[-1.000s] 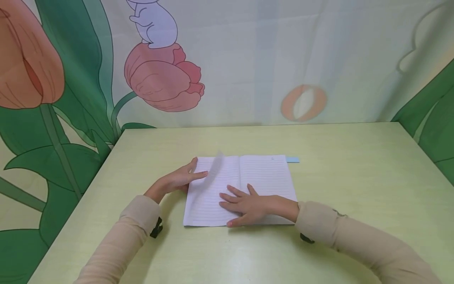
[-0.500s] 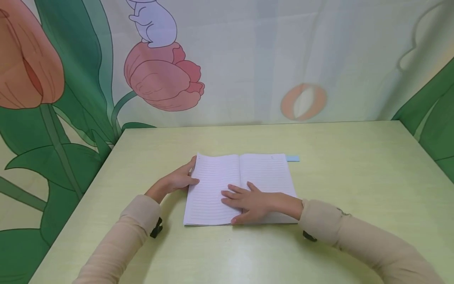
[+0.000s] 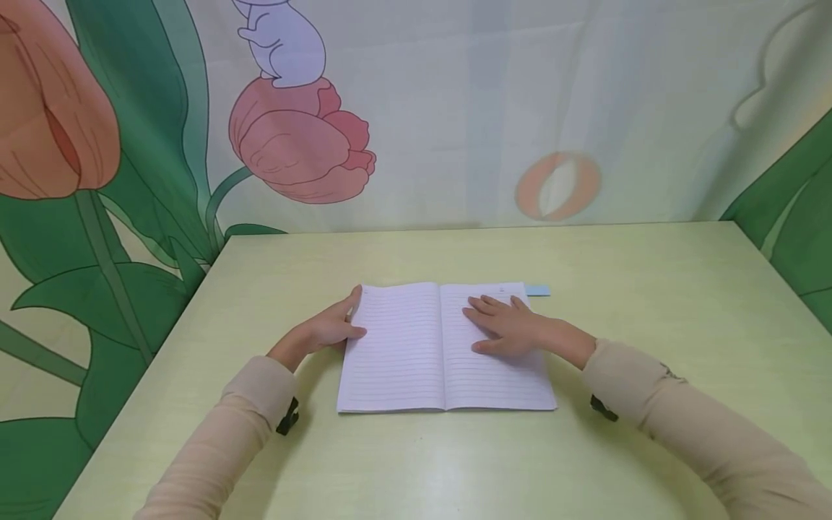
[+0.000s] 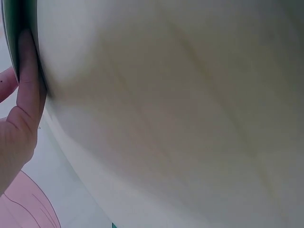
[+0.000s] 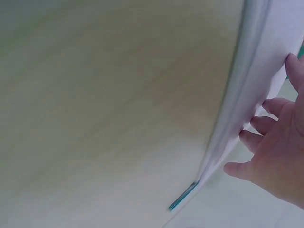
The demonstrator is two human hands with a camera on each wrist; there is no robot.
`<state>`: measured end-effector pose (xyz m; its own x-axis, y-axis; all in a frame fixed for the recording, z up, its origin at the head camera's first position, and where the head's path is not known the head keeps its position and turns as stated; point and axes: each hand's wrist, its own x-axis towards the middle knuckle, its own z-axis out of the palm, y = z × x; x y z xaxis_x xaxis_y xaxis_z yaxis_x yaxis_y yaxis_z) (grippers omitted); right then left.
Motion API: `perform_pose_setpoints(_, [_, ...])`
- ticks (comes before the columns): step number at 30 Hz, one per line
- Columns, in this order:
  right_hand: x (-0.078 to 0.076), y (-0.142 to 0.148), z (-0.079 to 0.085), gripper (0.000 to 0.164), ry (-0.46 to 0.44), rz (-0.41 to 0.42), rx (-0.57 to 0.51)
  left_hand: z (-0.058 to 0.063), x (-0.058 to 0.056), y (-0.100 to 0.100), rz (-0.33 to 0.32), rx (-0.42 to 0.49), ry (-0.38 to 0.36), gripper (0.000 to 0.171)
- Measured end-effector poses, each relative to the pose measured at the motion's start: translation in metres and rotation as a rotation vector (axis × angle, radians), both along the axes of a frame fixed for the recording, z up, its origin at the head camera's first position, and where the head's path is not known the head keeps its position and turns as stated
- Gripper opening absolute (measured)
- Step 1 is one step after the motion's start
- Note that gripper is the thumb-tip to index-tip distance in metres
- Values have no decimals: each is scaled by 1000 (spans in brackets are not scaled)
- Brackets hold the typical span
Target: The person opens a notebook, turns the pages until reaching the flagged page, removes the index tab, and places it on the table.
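A lined notebook (image 3: 396, 354) lies spread on the table, both pages showing. At its left edge my left hand (image 3: 328, 326) pinches the pages and cover, thumb on top. In the left wrist view, fingers (image 4: 29, 80) of that hand reach under the dark green cover (image 4: 9, 28). My right hand (image 3: 510, 331) rests on the upper part of the right page, fingers straight and spread. Its fingertips meet the page (image 5: 263, 66) in the right wrist view. A light blue tab (image 3: 537, 291) sticks out past the notebook's top right corner.
The pale yellow-green table (image 3: 650, 289) runs back to a curtain (image 3: 429, 144) printed with tulips and a white animal figure. Beige sleeves (image 3: 214, 448) cover both forearms, with a black strap piece (image 3: 287, 417) at the left wrist.
A lifted page has come down flat on the left side, and my left thumb has moved to the edge. My right hand has slid right and away, from the centre onto the right page.
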<state>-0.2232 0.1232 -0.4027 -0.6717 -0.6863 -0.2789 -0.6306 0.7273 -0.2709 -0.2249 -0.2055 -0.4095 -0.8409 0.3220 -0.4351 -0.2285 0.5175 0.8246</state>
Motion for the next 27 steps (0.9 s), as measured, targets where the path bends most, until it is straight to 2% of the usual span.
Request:
perform_pose_setpoints(9, [-16, 28, -4, 70, 51, -66, -2, 0, 0, 1, 12, -27, -4, 82])
perform_pose_setpoints(13, [-19, 37, -5, 69, 63, -92, -6, 0, 0, 1, 20, -8, -9, 82])
perform_pose_setpoints(18, [-21, 43, -5, 70, 82, -114, 1, 0, 1, 2, 26, 24, -14, 82])
perform_pose_setpoints(27, [-15, 43, -6, 72, 156, -133, 36, 0, 0, 2, 34, -2, -3, 82])
